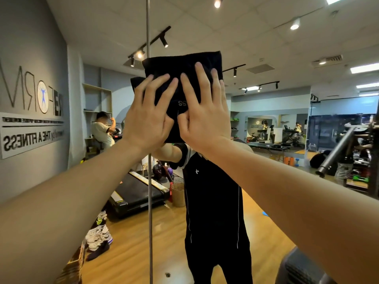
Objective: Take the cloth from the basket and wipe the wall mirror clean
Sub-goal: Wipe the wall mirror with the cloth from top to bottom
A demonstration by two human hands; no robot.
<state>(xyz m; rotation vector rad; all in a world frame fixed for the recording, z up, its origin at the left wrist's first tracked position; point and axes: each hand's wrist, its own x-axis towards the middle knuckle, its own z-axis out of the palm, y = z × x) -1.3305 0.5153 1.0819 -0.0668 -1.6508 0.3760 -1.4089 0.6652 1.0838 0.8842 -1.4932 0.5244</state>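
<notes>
My left hand (146, 113) lies flat on the black cloth (182, 64), its fingers (162, 85) straight and spread, released rather than gripping, pressing the cloth against the wall mirror (266, 48). My right hand (205, 117) sits just beside it, touching it at the thumbs; its long fingers are straight and fanned over the cloth's right half, while its thumb curls in and pinches a fold near the cloth's lower middle. Both arms reach up and forward from the near corners, meeting at the cloth, which is held high on the glass, just right of the vertical metal seam (150, 181). Below the cloth the glass reflects a black shirt (213, 191), a treadmill (135, 193) on the left, and a woven basket (178, 193) on the wooden floor (133, 253).
</notes>
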